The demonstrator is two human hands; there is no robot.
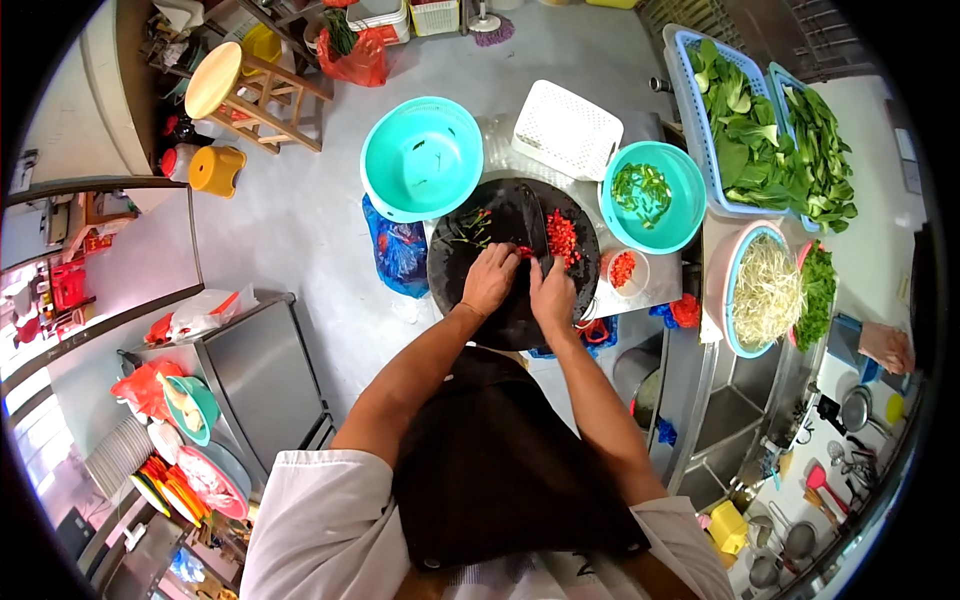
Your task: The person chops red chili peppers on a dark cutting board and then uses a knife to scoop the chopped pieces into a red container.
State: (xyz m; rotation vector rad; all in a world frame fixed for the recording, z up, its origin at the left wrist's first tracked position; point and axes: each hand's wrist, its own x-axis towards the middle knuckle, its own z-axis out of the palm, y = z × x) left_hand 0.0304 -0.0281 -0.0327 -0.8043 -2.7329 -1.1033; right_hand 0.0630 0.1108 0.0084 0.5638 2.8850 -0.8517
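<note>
A round dark chopping board (480, 315) lies before me. My right hand (553, 296) grips the handle of a cleaver (534, 217), whose dark blade points away from me across the board. Just left of the blade, the fingertips of my left hand (491, 277) press on red chillies (525, 252), partly hidden by the fingers. Chopped red chilli (562, 238) is heaped to the right of the blade. Green stems with some red bits (474, 228) lie on the board's left part. A clear tub of chopped chilli (639, 277) stands right of the board.
A turquoise colander (421, 159) stands beyond the board at left, a turquoise bowl (694, 196) with cut greens at right, and an upturned-looking white basket (568, 129) between them. Leafy greens fill a blue basket (701, 127) farther right, near a tub of bean sprouts (766, 296).
</note>
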